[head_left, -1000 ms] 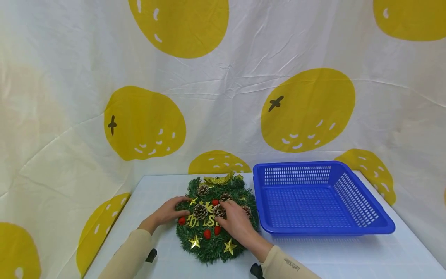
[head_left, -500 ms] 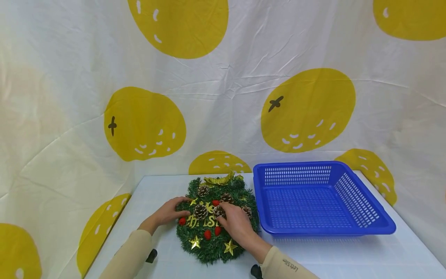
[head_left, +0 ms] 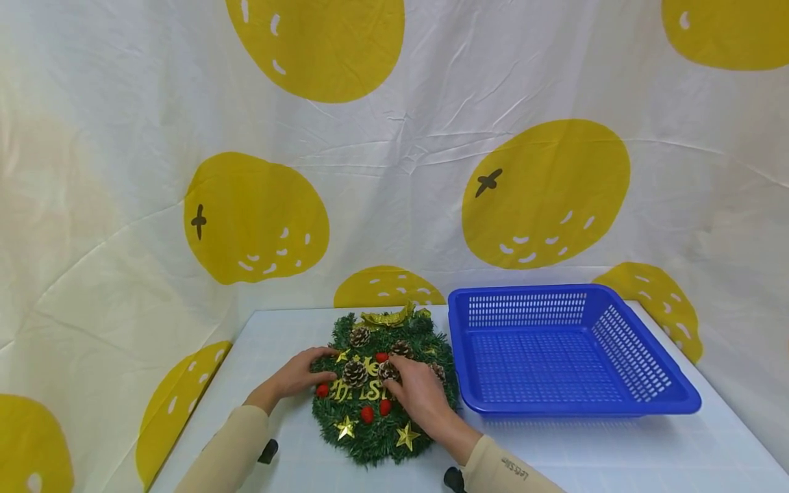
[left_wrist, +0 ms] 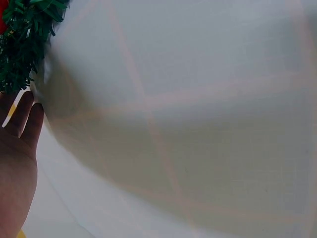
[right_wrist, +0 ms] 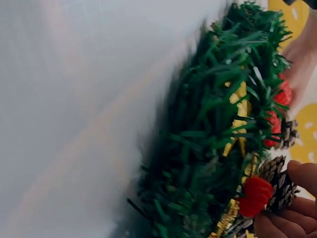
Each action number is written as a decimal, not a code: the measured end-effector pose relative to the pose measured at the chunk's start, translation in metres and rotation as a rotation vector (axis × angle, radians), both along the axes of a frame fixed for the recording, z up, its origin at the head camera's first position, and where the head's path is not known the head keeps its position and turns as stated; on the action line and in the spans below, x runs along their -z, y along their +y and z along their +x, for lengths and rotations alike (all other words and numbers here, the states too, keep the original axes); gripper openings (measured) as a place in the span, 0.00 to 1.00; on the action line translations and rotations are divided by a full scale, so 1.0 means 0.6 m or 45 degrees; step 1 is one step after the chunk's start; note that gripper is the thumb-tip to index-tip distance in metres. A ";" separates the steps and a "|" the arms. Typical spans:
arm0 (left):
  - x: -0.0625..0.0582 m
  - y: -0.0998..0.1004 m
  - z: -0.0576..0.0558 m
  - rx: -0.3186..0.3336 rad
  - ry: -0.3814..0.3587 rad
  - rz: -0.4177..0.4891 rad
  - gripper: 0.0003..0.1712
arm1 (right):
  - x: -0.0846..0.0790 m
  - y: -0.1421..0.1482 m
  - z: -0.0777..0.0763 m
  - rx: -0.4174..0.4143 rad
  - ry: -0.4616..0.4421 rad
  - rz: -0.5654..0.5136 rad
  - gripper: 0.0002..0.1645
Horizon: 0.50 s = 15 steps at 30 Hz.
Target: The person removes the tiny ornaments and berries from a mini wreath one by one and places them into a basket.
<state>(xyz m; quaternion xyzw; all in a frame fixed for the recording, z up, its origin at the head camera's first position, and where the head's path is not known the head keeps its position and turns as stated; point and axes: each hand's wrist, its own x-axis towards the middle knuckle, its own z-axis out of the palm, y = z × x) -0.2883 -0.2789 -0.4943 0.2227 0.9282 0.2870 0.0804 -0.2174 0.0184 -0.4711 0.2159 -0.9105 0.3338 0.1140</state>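
A green Christmas wreath (head_left: pixel 364 448) lies flat on the table, decorated with pine cones, gold stars (head_left: pixel 407 436), red berries (head_left: pixel 367 414) and gold lettering (head_left: pixel 340 391). My right hand (head_left: pixel 424 396) reaches over its right side and pinches a pine cone (head_left: pixel 388 370) near the centre. From the right wrist, thumb and fingers show around that pine cone (right_wrist: pixel 282 191), close to a red berry (right_wrist: pixel 255 196). My left hand (head_left: pixel 298 374) rests on the wreath's left edge, thumb and index finger apart. In the left wrist view, extended fingers (left_wrist: pixel 33 124) touch the foliage (left_wrist: pixel 22 59).
Just right of the wreath stands a blue plastic basket (head_left: pixel 530 356) with slotted walls. A gold bow (head_left: pixel 387 319) tops the wreath at its far side. Behind the white table (head_left: pixel 296 452) hangs a white curtain (head_left: pixel 394 205) printed with yellow fruit.
The right hand's thumb and the pine cone it holds shift very slightly. The left hand, wreath and basket stay where they were.
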 end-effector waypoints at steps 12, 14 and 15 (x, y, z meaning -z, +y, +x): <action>0.000 0.000 -0.001 0.001 0.007 -0.015 0.35 | -0.054 0.020 0.001 -0.006 -0.008 -0.103 0.24; 0.001 0.000 -0.002 0.004 0.008 -0.013 0.35 | -0.063 0.026 0.002 -0.002 0.002 -0.101 0.23; 0.000 0.000 -0.002 0.004 0.007 -0.011 0.35 | -0.067 0.029 0.002 0.001 0.002 -0.102 0.24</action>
